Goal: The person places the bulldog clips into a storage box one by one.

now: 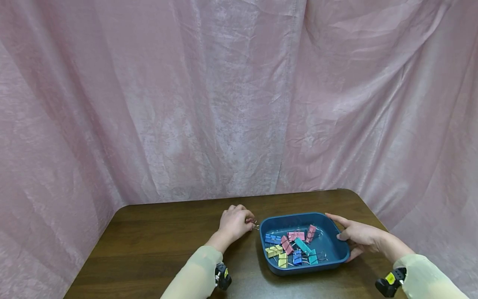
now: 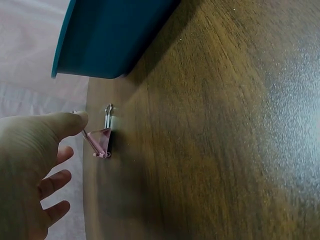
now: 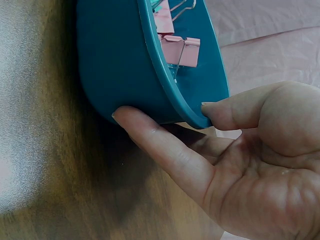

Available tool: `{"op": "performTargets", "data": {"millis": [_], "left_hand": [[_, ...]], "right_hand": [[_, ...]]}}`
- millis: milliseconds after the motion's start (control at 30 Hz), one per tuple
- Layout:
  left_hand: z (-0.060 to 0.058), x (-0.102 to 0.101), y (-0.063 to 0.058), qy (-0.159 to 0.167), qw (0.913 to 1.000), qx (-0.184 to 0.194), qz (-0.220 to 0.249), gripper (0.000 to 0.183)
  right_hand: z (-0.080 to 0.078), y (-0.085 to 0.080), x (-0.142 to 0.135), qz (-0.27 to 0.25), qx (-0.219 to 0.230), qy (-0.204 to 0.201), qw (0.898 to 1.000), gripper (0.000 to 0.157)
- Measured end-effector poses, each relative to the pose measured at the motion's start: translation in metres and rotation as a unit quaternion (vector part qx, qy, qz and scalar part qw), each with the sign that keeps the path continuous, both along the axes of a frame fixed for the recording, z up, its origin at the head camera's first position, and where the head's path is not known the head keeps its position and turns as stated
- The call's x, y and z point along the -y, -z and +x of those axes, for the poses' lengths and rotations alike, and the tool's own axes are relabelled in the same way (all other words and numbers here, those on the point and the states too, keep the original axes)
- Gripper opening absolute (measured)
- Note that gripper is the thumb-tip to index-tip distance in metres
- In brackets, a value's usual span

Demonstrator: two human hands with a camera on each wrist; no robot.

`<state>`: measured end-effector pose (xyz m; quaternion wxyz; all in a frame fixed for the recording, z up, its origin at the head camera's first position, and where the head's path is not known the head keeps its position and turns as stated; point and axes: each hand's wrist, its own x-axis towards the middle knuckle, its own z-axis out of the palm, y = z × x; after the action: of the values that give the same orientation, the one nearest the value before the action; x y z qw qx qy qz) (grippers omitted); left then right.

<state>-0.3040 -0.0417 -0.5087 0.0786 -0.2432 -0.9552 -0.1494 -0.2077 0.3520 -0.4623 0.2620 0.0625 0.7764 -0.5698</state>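
A pink binder clip (image 2: 101, 141) is at the fingertips of my left hand (image 1: 234, 222), beside the left end of a blue plastic tray (image 1: 298, 271). In the left wrist view the thumb pinches one of its wire handles, while the other handle points toward the tray, close over the wood. At the tray's right end, my right hand (image 1: 361, 236) grips the rim and wall, its thumb over the rim and fingers against the outside. Inside lie several binder clips: pink ones (image 3: 181, 51), blue ones (image 1: 273, 239), yellow ones (image 1: 282, 260) and teal ones (image 1: 302, 246).
Everything stands on a brown wooden table (image 1: 149, 241) with rounded back corners. A pink velvety curtain (image 1: 224, 104) hangs right behind its back edge. Dark wrist cameras are strapped over both pale sleeves (image 1: 198, 274).
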Motion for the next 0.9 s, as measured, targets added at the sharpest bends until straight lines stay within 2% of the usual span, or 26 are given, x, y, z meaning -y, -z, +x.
{"op": "performTargets", "data": {"millis": [367, 600, 900], "left_hand": [[-0.0013, -0.0009, 0.0027, -0.003, 0.9999, -0.004, -0.01, 0.008], [-0.0024, 0.0009, 0.0048, 0.001, 0.9993, -0.02, -0.03, 0.004], [-0.0033, 0.008, 0.0024, -0.007, 0.9997, -0.024, -0.009, 0.005]], "right_hand": [[0.0008, -0.0019, 0.003, -0.011, 0.004, -0.001, 1.0, 0.077], [0.0011, -0.0022, 0.0019, -0.009, 0.002, -0.008, 1.0, 0.078], [0.0015, -0.0012, -0.0005, -0.012, -0.001, -0.016, 1.0, 0.079]]}}
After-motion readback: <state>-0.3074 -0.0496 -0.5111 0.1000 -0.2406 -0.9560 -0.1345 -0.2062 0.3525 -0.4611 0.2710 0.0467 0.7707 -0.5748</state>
